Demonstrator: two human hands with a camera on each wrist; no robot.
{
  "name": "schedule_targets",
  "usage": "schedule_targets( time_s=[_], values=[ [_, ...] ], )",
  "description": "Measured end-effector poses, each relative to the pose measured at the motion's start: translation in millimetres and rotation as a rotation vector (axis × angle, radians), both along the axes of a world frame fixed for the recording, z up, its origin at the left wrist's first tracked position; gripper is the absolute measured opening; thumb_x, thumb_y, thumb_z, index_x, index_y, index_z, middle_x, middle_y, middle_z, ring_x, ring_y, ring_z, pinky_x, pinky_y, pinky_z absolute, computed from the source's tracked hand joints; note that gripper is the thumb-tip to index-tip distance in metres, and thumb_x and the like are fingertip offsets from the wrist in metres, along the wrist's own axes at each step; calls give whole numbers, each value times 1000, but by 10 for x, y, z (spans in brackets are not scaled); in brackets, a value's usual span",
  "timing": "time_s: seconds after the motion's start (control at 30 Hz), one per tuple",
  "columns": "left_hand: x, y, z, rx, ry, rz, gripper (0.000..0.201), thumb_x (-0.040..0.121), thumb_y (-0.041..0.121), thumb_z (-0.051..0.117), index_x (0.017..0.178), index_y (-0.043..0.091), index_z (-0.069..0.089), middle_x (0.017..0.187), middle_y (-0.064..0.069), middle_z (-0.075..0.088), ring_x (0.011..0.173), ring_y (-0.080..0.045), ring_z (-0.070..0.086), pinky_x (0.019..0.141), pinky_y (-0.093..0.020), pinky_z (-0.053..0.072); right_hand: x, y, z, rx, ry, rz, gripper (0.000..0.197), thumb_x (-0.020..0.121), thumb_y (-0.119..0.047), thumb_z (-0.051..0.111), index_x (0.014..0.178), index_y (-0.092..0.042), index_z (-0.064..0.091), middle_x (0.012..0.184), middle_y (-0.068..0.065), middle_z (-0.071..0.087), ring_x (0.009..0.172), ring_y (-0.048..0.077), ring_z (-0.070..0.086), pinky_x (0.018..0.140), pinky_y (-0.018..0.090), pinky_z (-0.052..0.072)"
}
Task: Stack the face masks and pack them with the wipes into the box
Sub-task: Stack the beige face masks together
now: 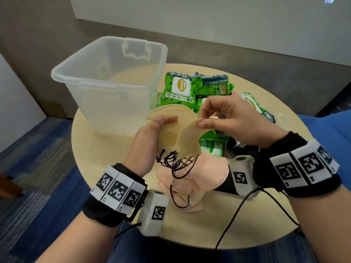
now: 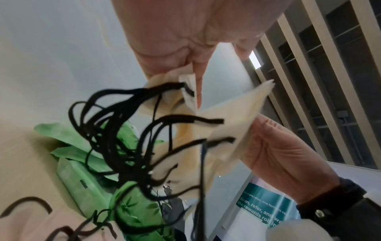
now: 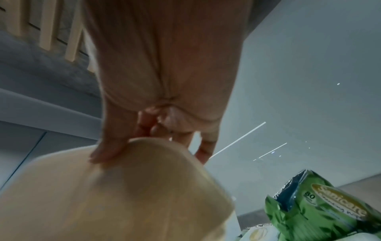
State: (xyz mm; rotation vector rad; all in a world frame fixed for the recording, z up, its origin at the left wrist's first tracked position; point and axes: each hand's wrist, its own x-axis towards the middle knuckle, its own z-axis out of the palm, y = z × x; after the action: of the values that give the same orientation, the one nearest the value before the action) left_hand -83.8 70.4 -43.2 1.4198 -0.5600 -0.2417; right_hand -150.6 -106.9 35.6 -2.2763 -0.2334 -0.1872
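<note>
My left hand grips the beige mask stack upright above the tabletop; right hand fingers pinch one mask's edge, squaring it on. Wipes wait beside the box; pink masks lie below.

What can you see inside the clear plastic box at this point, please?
Nothing packed is visible inside the clear plastic box; only the table shows through its walls. The masks are in both hands and the wipes packs lie beside it.

round pale wooden table on blue patterned carpet, grey wall behind
</note>
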Motion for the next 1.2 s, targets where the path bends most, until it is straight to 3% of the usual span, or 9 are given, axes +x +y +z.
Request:
schedule_targets(
  time_s=[0.1, 0.27, 0.43, 0.6, 0.73, 0.83, 0.9, 1.03, 1.2],
  values=[
    [0, -13, -22, 2, 18, -60, 83, 55, 95, 34, 96, 34, 70, 111, 3, 67, 97, -11, 62, 74, -24, 47, -37, 9, 53, 213, 148, 189, 14, 79, 0, 67, 79, -11, 58, 68, -11, 61, 64, -3, 54, 63, 9, 42],
    [-63, -46, -24, -45, -39, -179, 79, 61, 92, 34, 104, 35, 68, 115, 2, 67, 112, -13, 60, 92, -31, 46, 104, 50, -19, 195, 171, 119, 15, 81, -1, 65, 79, -14, 58, 70, -9, 59, 65, -1, 52, 64, 11, 42],
    [-130, -43, -4, -75, -117, -148, 24, 84, 30, 56, 107, 23, 60, 92, 16, 70, 87, 2, 63, 74, -13, 48, 226, 83, -186, 17, 23, -92, 11, 77, -23, 65, 75, -27, 55, 77, -3, 58, 74, 9, 51, 72, 31, 42],
    [-88, -36, -89, 5, -203, -66, 52, 78, 38, 59, 127, 35, 43, 130, 2, 54, 116, -15, 54, 97, -44, 48, 196, 149, -227, 26, -36, -141, 6, 77, -30, 57, 77, -28, 51, 77, -5, 57, 76, 13, 52, 73, 36, 44],
    [-110, -62, -80, 47, -289, -31, 70, 85, 24, 55, 141, 36, 14, 146, 6, 34, 134, -6, 36, 112, -31, 32, 189, 176, -258, -24, -45, -171, 12, 83, -26, 59, 78, -30, 48, 79, -7, 54, 81, 21, 54, 77, 39, 44],
    [-120, -70, -75, 22, -370, -35, 75, 88, 14, 49, 143, 37, 3, 154, 6, 22, 138, -11, 32, 114, -32, 28, 167, 162, -265, -171, -119, -183, 13, 88, -16, 61, 86, -22, 50, 86, -6, 50, 81, 11, 46, 72, 17, 36],
    [-113, -56, -70, 12, -419, -36, 71, 90, 12, 47, 143, 43, 12, 151, 16, 26, 137, -11, 34, 113, -29, 30, 144, 152, -260, -228, -134, -195, 16, 84, -25, 63, 97, -19, 55, 95, -5, 49, 84, 9, 45, 74, 14, 33],
    [-110, -32, -71, -5, -398, -90, 36, 91, 1, 45, 115, 23, 58, 110, 16, 64, 90, 2, 59, 82, -8, 41, 140, 83, -238, -266, -46, -205, 37, 74, -48, 57, 103, -27, 59, 98, -5, 52, 96, 15, 48, 83, 32, 36],
    [-121, -43, -81, 57, -411, -65, 40, 81, -3, 41, 89, 30, 63, 83, 32, 64, 81, 15, 55, 73, -2, 36, 123, 73, -200, -188, 25, -182, 24, 77, -29, 73, 93, -25, 56, 96, 4, 54, 88, 16, 46, 78, 30, 38]
  ],
)
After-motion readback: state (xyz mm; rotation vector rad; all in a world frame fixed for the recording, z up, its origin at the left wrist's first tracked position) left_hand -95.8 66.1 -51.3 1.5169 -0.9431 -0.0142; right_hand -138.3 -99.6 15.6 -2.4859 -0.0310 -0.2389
